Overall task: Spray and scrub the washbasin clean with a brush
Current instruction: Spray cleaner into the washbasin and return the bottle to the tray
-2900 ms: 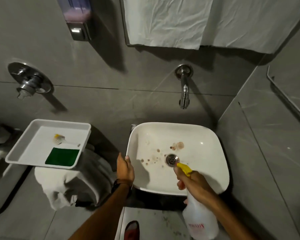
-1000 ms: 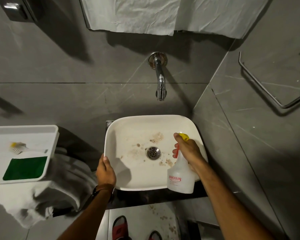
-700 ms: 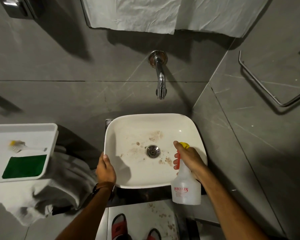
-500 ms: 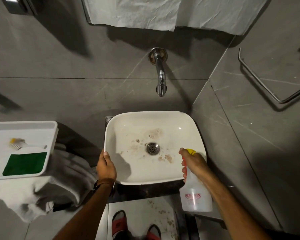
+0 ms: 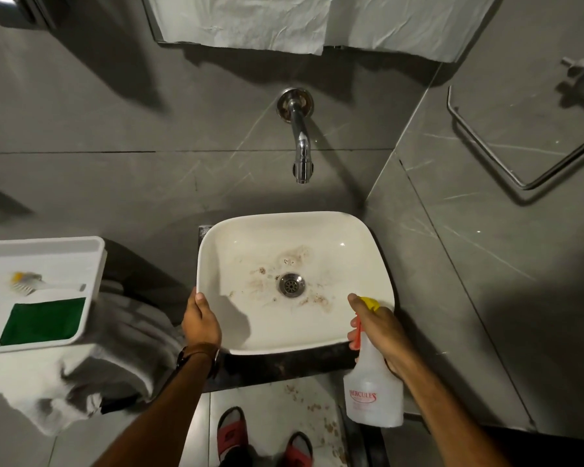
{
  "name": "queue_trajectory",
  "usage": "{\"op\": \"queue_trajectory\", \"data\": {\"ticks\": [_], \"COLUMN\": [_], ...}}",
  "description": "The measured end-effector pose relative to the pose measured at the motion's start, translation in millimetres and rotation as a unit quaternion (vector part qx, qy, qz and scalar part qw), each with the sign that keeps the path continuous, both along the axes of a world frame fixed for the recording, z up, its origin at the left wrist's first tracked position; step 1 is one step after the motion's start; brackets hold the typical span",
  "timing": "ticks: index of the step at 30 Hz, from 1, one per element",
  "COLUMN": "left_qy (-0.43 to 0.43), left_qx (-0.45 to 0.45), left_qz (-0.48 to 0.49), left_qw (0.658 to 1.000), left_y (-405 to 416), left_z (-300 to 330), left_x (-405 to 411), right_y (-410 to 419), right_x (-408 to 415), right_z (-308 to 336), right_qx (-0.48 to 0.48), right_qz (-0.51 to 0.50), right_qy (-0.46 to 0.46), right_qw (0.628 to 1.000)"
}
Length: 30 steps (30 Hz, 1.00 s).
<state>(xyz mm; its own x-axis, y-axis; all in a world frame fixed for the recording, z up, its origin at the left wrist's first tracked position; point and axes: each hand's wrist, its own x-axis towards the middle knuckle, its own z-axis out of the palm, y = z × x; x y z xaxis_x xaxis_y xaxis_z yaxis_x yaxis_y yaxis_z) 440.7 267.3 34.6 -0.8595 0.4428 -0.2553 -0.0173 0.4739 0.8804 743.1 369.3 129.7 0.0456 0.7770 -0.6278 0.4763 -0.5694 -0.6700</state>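
The right hand (image 5: 381, 328) grips the spray bottle (image 5: 373, 392) at the stained washbasin's (image 5: 317, 335) right front corner. The left hand (image 5: 201, 323) clasps its left rim. The brush (image 5: 31, 284) (somewhat blurred) lies in the white tray (image 5: 91, 264) to the left.

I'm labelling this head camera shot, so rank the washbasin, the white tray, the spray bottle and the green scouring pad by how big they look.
1. washbasin, largest
2. white tray, partly cut off at the left edge
3. and 4. green scouring pad and spray bottle look about alike. The bottle is nearer the camera and partly hidden by the right hand, so I won't rank them.
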Motion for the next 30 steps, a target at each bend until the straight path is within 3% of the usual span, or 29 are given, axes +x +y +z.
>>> {"op": "queue_trajectory", "data": {"ticks": [14, 19, 30], "left_qy": [0.011, 0.016, 0.005], "left_qx": [0.002, 0.003, 0.003], "left_qz": [0.005, 0.007, 0.003], "left_qw": [1.000, 1.000, 1.000], "left_y": [0, 0, 2], "left_z": [-4, -7, -10], "left_x": [-1, -1, 0], "right_y": [25, 42, 41], "right_x": [10, -3, -46], "right_z": [4, 23, 27], "right_qx": [0.021, 0.072, 0.048], "right_qz": [-0.074, -0.036, 0.014], "right_qy": [-0.014, -0.010, -0.014], "right_qw": [0.997, 0.997, 0.999]}}
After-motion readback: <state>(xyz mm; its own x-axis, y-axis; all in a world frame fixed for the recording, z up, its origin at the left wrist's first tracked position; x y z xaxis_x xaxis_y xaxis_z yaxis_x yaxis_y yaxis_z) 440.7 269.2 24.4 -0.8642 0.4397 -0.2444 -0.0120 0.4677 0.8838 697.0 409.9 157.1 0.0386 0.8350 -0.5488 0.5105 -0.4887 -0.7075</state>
